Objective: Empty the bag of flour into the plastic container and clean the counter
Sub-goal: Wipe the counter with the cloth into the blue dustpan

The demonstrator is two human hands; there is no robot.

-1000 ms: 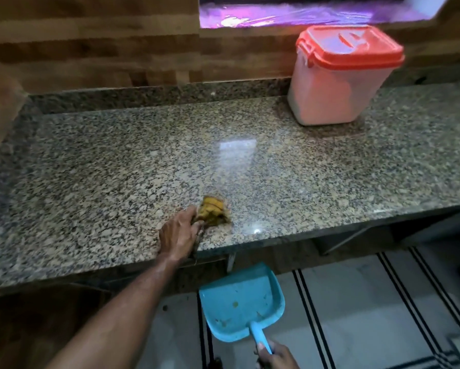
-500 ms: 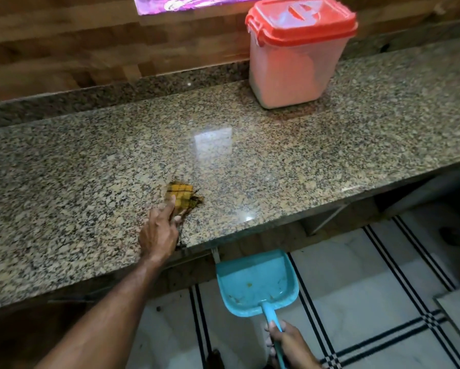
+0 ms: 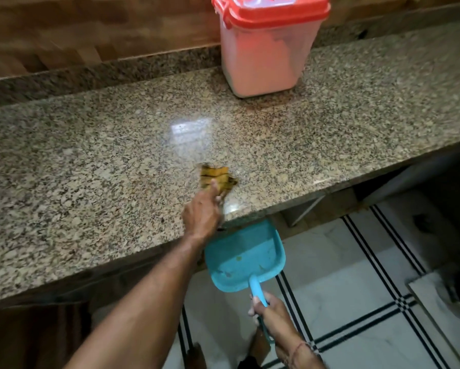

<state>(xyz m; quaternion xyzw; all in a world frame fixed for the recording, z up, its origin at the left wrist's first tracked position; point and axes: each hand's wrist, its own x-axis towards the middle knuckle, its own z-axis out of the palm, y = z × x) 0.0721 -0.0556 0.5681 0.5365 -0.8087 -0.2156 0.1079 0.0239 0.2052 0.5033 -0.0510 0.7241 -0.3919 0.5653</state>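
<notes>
Head view: the left grip point(image 3: 201, 214) rests on the worktop point(image 3: 90, 169) close to its near edge, thumb laid over a yellow cloth point(image 3: 215, 177) with dark stripes and fingers curled round its crumpled near end, pressing it flat on the stone. The right grip point(image 3: 270, 312), lower and nearer, is closed round the thin handle of a turquoise plastic dustpan point(image 3: 244, 257), whose wide mouth sits just under the worktop's edge, directly below the left grip. A few small yellowish crumbs lie in the pan's shallow, smooth tray. The worktop is polished speckled granite, brown and grey, with a bright square reflection just beyond the cloth. At the far side, right of centre, stands the plastic container point(image 3: 266, 54), a tall, tapering, translucent tub with rounded corners, closed by a red clip-on lid point(image 3: 271, 9); pale flour shows through its walls, filling it nearly to the top. Behind it run a low granite upstand point(image 3: 90, 78) and a wood-grain wall point(image 3: 90, 27). Below the worktop, to the right, is a white floor point(image 3: 343, 288) of glossy tiles crossed by black double lines.
</notes>
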